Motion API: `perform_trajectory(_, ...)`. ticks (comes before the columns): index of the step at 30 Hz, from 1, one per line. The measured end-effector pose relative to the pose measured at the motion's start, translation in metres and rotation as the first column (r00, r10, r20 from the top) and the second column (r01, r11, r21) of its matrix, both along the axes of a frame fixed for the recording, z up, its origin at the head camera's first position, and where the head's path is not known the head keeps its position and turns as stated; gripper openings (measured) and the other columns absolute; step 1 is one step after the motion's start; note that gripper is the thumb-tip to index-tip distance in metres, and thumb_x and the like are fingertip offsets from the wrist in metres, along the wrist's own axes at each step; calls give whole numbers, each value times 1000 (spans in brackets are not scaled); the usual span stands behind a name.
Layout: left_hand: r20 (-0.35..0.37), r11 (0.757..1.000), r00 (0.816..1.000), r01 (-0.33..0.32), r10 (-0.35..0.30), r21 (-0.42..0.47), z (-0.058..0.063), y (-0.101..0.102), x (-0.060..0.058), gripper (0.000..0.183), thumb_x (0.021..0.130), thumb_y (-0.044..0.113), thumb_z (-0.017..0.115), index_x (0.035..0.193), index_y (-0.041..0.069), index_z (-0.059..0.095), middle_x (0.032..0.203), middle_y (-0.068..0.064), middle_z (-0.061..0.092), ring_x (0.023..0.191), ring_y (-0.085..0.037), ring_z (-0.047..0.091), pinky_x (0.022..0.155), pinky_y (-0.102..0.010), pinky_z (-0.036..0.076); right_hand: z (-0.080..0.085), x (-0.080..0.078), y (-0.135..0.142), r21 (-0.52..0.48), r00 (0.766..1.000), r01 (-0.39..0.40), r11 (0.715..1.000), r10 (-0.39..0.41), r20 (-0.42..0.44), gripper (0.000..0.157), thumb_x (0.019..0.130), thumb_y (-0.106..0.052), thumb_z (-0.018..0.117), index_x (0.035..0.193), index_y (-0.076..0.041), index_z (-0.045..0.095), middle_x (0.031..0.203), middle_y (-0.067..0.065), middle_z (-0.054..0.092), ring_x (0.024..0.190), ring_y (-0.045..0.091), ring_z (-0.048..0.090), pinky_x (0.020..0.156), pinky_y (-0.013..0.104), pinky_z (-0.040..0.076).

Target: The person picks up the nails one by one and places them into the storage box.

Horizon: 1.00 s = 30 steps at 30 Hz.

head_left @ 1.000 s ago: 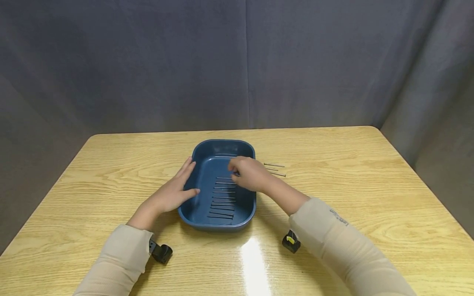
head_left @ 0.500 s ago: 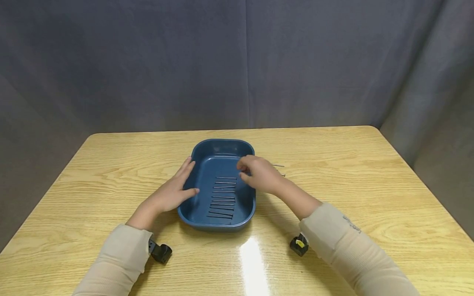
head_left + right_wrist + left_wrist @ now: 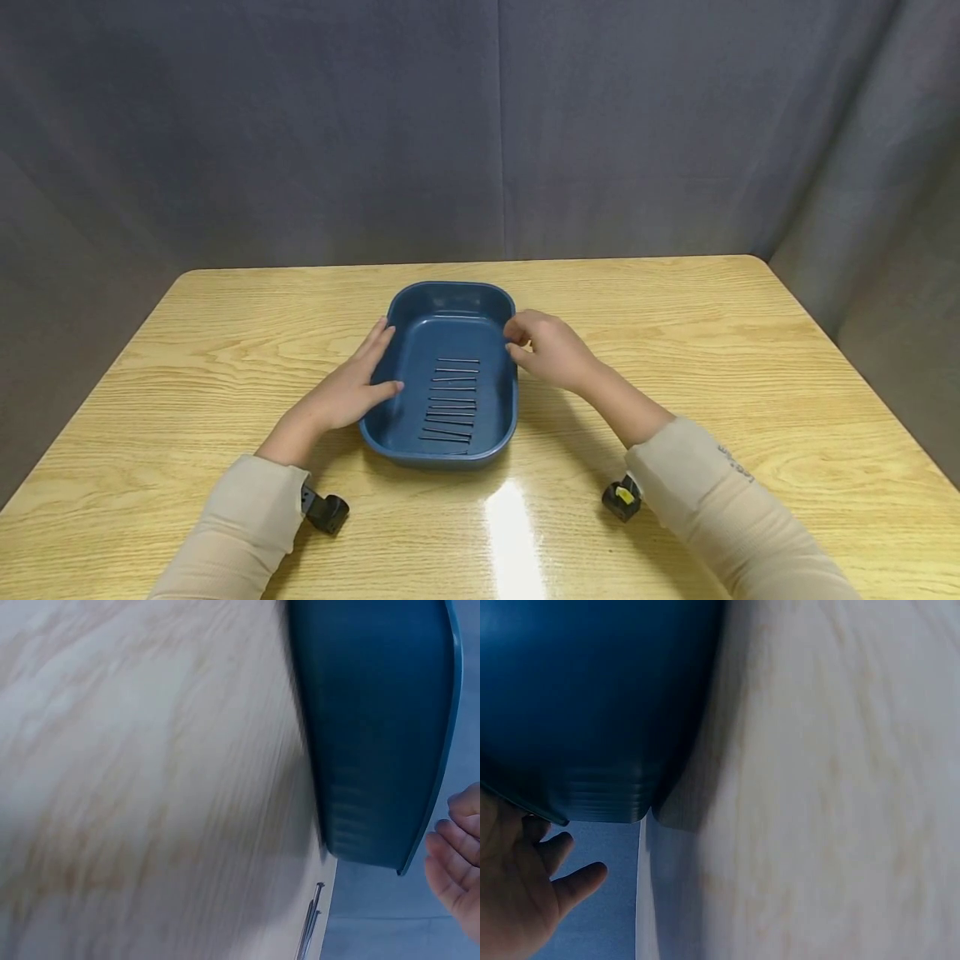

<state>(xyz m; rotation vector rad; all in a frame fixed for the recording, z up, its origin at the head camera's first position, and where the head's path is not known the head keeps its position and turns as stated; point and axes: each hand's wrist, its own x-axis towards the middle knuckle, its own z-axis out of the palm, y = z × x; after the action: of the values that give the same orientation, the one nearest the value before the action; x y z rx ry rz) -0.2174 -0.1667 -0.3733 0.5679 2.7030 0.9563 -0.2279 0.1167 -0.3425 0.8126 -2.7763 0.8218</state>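
A deep blue tray point(image 3: 498, 433) sits on the table with several long nails point(image 3: 452, 389) lying in a rough column on its floor. My left hand point(image 3: 348, 390) lies along the tray's left rim, fingers extended outside and thumb reaching over the inside. In the left wrist view, the left hand's fingers point(image 3: 577, 885) are spread beside the rim. My right hand point(image 3: 551, 350) hovers at the right rim, fingers loosely bent, a gap between thumb and forefinger, and no nail showing in it. Further nails point(image 3: 310, 922) lie on the table past the tray in the right wrist view; in the head view my right hand hides them.
The wood-grain table point(image 3: 750, 375) extends on both sides of the tray. A grey curtain point(image 3: 637, 125) hangs behind it. Small black wrist cameras point(image 3: 326, 512) stick out below each sleeve cuff.
My right hand has moved rightward from above the tray's inside to its right rim, now covering the nails on the table. The left hand and the tray have stayed in place.
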Motion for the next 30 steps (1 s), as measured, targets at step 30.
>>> perform_trajectory(30, 2, 1000, 1000, 1, -1, -5, 2, 1, 1, 75, 90, 24, 50, 148, 8, 3, 154, -7, -8, 139, -35, 5, 105, -58, 19, -22, -17, 36, 127, 991, 77, 989, -90, 103, 15, 83, -5, 58, 94, 5, 61, 87, 14, 62, 80, 26, 59, 72, 38, 48)
